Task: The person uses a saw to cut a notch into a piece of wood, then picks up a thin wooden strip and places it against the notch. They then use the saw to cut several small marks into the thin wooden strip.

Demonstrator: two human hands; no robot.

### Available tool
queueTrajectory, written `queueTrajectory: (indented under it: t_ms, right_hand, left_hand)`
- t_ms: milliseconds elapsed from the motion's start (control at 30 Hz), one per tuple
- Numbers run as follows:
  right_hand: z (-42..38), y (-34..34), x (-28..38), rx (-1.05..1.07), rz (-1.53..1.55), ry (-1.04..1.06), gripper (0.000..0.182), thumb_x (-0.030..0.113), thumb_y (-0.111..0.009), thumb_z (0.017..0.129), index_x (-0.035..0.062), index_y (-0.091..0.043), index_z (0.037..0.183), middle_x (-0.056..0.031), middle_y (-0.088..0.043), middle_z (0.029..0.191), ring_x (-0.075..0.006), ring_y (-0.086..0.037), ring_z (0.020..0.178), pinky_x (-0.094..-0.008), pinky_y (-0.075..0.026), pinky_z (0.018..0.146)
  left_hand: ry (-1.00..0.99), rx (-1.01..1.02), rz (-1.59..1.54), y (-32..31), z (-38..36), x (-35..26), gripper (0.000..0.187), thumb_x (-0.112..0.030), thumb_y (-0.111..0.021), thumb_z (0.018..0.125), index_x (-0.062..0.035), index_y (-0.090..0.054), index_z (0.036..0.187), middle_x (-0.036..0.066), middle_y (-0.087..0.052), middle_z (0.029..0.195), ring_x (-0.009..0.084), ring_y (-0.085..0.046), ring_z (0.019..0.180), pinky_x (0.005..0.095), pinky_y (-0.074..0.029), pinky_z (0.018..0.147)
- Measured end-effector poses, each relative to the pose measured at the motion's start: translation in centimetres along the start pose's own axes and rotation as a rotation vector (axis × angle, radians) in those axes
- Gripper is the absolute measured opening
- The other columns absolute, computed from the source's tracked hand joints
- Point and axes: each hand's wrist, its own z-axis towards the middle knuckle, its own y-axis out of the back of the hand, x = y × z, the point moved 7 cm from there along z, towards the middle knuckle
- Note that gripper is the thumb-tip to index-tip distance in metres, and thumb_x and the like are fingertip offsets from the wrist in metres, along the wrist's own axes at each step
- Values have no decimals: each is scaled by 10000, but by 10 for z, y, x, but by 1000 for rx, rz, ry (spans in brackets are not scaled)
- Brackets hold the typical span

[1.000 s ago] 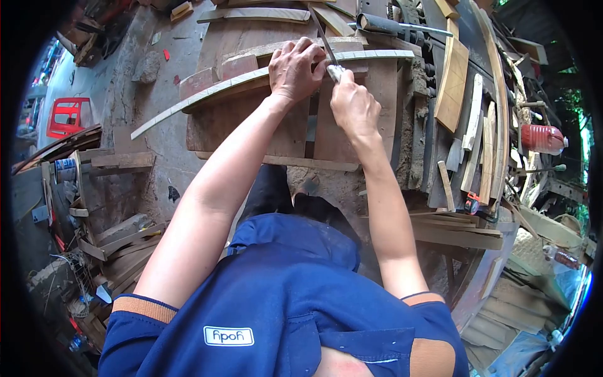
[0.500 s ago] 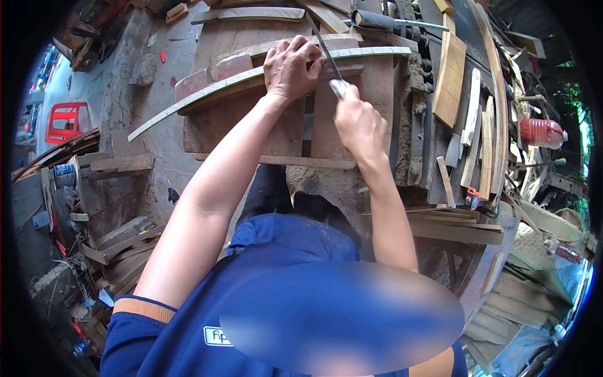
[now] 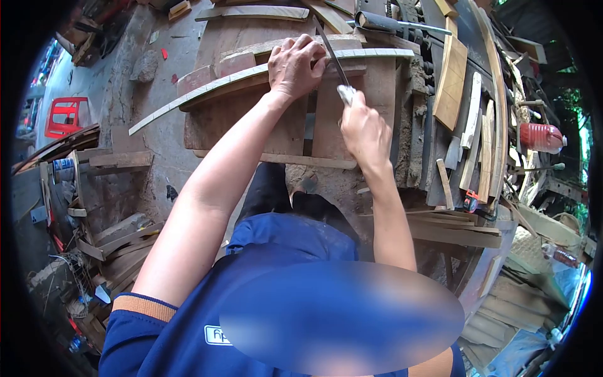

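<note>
My right hand (image 3: 366,131) is closed round the pale handle of a narrow, dark-bladed handsaw (image 3: 335,58). The blade points away from me and crosses a long, thin, curved wooden strip (image 3: 207,88) that has marks spaced along it. My left hand (image 3: 295,68) presses on this strip just left of the blade, its fingers curled over the wood. What the fingertips touch is partly hidden. Under the strip are a darker curved piece and small wooden blocks (image 3: 237,63), on a low plank bench (image 3: 245,130).
More curved pieces lie at the bench's far side, including a pale one (image 3: 251,12). A mallet-like tool (image 3: 377,21) rests at far right. Boards and offcuts (image 3: 450,81) crowd the right, near a red-liquid jug (image 3: 541,136). A red plastic chair (image 3: 66,117) stands left.
My right hand and the saw have drawn back slightly toward me and to the right. My left hand stays on the strip. The whole view has shifted a little.
</note>
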Motion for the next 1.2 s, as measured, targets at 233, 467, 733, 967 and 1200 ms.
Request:
queueTrajectory:
  t_ms: [233,467,733,967,1200]
  right_hand:
    - [30,-8,8,-98,3,43,202,194,-437,957,26,-535,1010,-272,-689,812,-429,-696,797,-530,-558,729]
    - [20,-1,4,-52,0,33,200,189,-429,963,27,-538,1007,-284,-683,802,-431,-696,795,-539,-552,737]
    - [-4,1,-3,-9,35,-18,204,207,-441,964,24,-529,984,-272,-689,816,-433,-694,794,-544,-548,726]
    - [33,-8,5,-106,-1,30,199,195,-444,958,19,-533,982,-274,-684,797,-429,-696,780,-528,-558,700]
    - [-9,-3,-10,-21,2,-8,199,197,-423,972,26,-513,1014,-274,-682,784,-443,-691,779,-549,-549,692]
  left_hand:
    - [-1,19,13,1,2,-3,157,-337,-684,818,-204,-691,900,-28,-620,978,226,-589,991,399,-438,857]
    - [10,8,-7,0,2,-2,160,-333,-694,809,-199,-686,894,-24,-614,978,229,-589,994,406,-441,862]
    - [-17,-6,36,0,3,-3,179,-339,-711,812,-195,-693,916,-28,-616,962,215,-592,967,378,-451,834]
    - [8,4,48,1,6,-4,184,-344,-695,816,-191,-692,917,-28,-615,985,218,-594,978,381,-454,854]
    - [-8,3,-7,-1,4,-2,163,-311,-697,798,-184,-686,899,2,-605,981,239,-581,1010,412,-434,871]
